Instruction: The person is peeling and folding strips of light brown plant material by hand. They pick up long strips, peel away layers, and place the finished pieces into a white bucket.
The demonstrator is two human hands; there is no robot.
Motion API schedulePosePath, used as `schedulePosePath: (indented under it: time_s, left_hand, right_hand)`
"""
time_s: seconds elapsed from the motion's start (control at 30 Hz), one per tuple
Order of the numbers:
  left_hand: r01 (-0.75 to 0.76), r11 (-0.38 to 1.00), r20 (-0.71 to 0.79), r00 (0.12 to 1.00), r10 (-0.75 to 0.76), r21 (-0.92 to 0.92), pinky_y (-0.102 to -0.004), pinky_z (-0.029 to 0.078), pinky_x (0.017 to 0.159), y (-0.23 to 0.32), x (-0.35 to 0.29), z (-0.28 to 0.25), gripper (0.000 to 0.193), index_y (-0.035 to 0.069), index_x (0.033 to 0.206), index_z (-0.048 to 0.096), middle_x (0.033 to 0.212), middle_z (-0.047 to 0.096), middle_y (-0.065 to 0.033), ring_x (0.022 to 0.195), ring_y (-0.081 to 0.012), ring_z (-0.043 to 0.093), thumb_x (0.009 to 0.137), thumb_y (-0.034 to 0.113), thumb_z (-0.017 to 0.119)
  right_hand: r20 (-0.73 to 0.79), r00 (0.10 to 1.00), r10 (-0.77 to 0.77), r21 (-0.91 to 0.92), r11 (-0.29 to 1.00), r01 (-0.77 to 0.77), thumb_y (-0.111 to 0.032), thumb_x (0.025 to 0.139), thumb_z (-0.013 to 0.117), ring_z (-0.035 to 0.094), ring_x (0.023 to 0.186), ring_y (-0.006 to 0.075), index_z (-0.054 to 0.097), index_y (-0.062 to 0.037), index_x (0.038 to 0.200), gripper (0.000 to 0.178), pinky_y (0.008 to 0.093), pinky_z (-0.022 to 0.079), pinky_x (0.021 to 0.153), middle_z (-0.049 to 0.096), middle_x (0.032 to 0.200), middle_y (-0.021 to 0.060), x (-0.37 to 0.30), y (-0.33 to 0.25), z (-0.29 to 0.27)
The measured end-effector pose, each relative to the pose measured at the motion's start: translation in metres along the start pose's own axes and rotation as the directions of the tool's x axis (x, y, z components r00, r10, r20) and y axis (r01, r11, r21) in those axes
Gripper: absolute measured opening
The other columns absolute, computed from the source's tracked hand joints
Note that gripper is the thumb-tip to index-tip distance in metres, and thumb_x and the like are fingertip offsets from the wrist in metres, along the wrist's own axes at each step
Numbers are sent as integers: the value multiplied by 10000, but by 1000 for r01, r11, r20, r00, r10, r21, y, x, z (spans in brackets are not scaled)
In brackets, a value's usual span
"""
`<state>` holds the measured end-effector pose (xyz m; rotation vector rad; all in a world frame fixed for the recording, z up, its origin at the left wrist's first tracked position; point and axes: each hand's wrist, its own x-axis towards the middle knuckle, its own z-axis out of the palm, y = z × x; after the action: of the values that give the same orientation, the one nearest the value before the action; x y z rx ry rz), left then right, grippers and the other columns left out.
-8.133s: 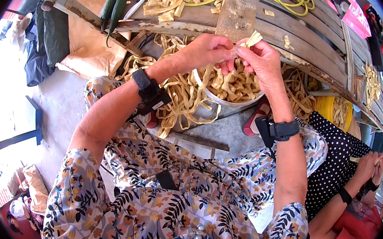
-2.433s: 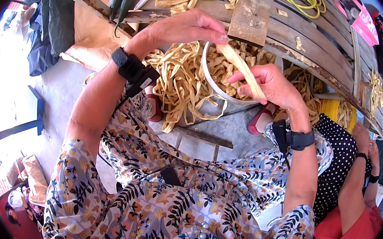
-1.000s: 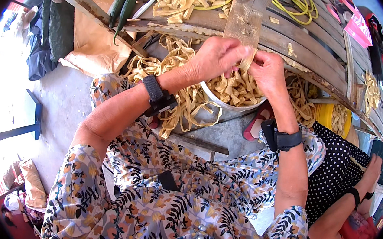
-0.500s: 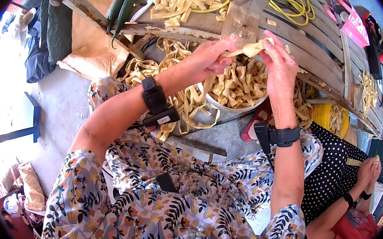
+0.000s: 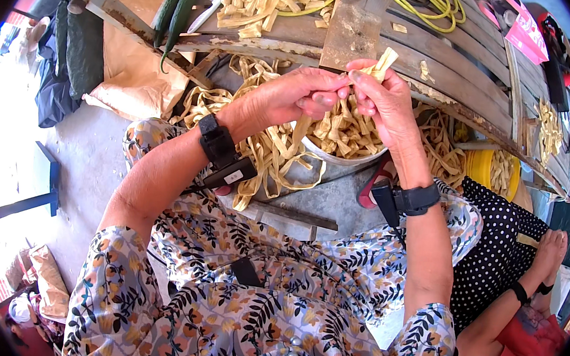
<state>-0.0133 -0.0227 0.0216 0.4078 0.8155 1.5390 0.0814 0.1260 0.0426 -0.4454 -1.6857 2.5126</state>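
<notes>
Pale-yellow, flat, dried-looking strip (image 5: pixel 385 61), pinched in fingers (image 5: pixel 335 80) of left hand (image 5: pixel 292 98) and right hand (image 5: pixel 391 109) above white round bucket (image 5: pixel 346 160), pointing lengthwise away from it, with end nearer to right hand.

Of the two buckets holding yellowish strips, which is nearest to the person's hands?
The white bucket, beneath the left hand and right hand; the yellow bucket stands farther right, by the polka-dot fabric.

fingers (image 5: pixel 369 86) cover part of the pale strip (image 5: pixel 385 62).
</notes>
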Motion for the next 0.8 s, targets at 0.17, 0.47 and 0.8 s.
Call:
schedulePosePath:
  time_s: [0.17, 0.47, 0.8]
  left_hand:
    - [-7, 1000, -13, 1000, 7, 5, -168, 167, 410, 3, -3, -9, 211, 60, 801, 510, 531, 281, 111, 424, -7, 205, 909, 235, 463]
    - [-95, 653, -126, 951, 283, 752, -166, 319, 488, 11, -2, -3, 211, 27, 882, 588, 601, 465, 43, 539, -26, 402, 894, 213, 490]
    - [-45, 662, -162, 955, 248, 748, -169, 316, 496, 18, 0, -10, 220, 3, 855, 609, 625, 468, 47, 540, -28, 374, 882, 198, 510]
  right_hand:
    - [-116, 993, -31, 44, 998, 36, -93, 782, 624, 344, 448, 13, 596, -20, 795, 80, 160, 256, 391, 466, 573, -33, 2, -4, -14]
    - [-79, 995, 55, -118, 991, -64, -261, 819, 607, 395, 460, 23, 611, -47, 797, 215, 148, 304, 401, 511, 593, -16, 1, -6, -14]
    - [-19, 998, -55, -311, 949, 46, -191, 811, 617, 523, 547, 42, 604, -20, 939, 214, 145, 411, 464, 601, 714, 37, 6, -6, -20]
